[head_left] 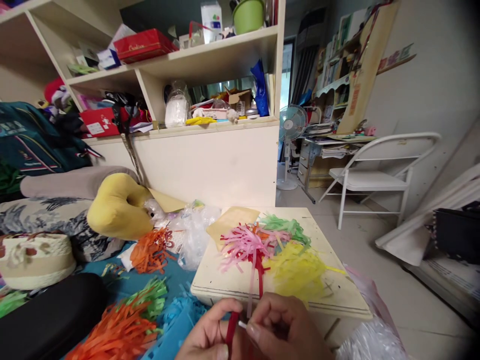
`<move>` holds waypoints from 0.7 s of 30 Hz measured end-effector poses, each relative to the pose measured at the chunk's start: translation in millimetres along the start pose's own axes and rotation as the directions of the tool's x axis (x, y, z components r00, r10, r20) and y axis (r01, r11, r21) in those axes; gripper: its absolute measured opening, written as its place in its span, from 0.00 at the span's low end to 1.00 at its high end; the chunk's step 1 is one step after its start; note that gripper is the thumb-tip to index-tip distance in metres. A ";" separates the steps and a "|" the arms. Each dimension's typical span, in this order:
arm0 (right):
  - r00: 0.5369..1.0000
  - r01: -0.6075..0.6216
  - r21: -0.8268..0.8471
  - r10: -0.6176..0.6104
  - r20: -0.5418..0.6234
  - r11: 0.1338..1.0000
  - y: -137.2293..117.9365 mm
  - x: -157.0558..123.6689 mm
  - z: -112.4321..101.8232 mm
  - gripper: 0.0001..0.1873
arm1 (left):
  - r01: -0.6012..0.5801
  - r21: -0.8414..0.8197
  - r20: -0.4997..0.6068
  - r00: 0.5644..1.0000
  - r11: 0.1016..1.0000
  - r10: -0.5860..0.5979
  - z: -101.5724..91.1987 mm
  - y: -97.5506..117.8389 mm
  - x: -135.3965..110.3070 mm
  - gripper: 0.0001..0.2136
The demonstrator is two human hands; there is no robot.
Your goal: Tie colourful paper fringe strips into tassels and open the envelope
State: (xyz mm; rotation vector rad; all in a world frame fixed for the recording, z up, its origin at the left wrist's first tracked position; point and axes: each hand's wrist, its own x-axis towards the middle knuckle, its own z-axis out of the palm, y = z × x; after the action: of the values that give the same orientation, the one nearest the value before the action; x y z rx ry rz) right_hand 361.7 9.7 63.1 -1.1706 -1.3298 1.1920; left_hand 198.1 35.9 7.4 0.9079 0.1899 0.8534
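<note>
At the bottom edge of the view, a narrow red paper strip is pinched between the left hand and the right hand, which are pressed close together just in front of a pale wooden board. The left thumb and fingers are closed on the strip, and the right fingertips are closed on a thin pale strip that runs up onto the board. The red strip is flat, matte and straight-edged, and its lower end is hidden between the hands.

On the board, loose heaps of cut paper strips are spread: a pink heap, a yellow heap and a green heap, with a few dark red pieces lying among the pink. A tan sheet of card is tucked under them at the far side.

To the left, on a blue cloth, orange strips are piled, and a larger orange and green bundle lies nearer. Crumpled clear plastic is seen between the cloth and the board. A woven basket with a rounded cream wall sits at the far left; its contents cannot be made out. A soft yellow cushion rests behind the orange strips, and cluttered shelves rise beyond.
</note>
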 end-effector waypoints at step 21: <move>0.993 0.054 -0.064 -0.047 0.104 0.996 19.2 3.6 -6.2 0.09 | 0.007 0.065 0.023 1.000 0.998 -0.009 3.2 -0.7 6.2 0.27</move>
State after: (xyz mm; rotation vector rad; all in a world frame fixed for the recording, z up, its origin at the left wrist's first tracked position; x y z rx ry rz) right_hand 368.6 14.8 44.5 -1.1285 -1.4779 1.1923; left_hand 204.2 38.2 10.1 0.9771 0.2016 0.8329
